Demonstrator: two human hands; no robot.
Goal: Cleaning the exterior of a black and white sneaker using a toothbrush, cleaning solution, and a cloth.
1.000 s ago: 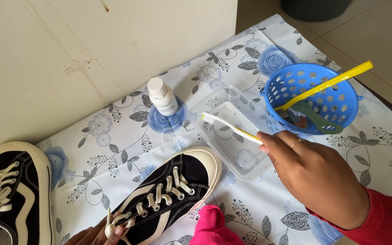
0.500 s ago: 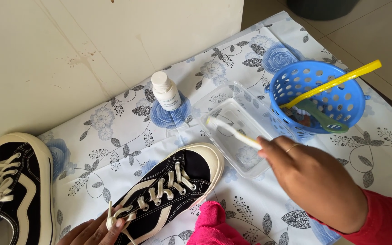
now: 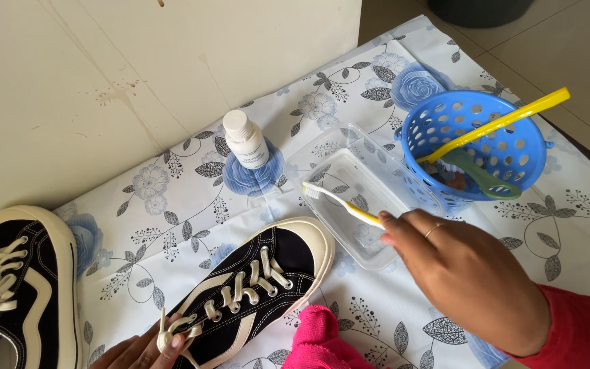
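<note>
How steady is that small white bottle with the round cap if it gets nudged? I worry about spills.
The small white bottle stands upright, taller than wide, so it probably tips easily. Its round body would likely roll on the floral cloth. It looks like light plastic, and its cap seems on, so little should spill.

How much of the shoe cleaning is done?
Set up looks done: bottle, clear tub and blue basket sit on the flowered cloth. In hand: the right hand holds a toothbrush over the tub, and the left hand steadies the near shoe. Left: no suds show on that shoe, and the other shoe lies untouched.
</note>
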